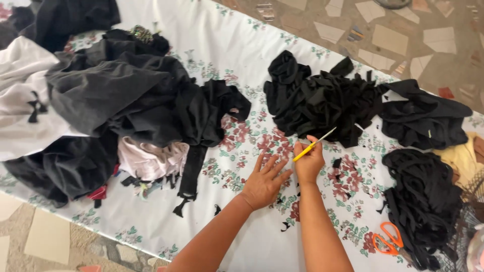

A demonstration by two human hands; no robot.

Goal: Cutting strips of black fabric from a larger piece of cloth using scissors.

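My left hand point(263, 181) lies flat and open, fingers spread, on a white floral sheet point(237, 242) covering the floor. Right beside it, my right hand point(308, 162) is closed around a thin yellow tool with a white tip point(313, 144), angled up to the right toward a heap of black fabric pieces point(322, 100). The tool's tip ends just short of that heap. Small black scraps point(337, 163) lie around both hands.
A big pile of black, grey, white and pink garments point(111, 95) fills the left. Black fabric strips point(421, 199) are heaped at the right, with orange-handled scissors point(385, 238) beside them. More black cloth point(426, 118) and yellow fabric point(461, 156) lie far right. Tiled floor point(393, 40) surrounds the sheet.
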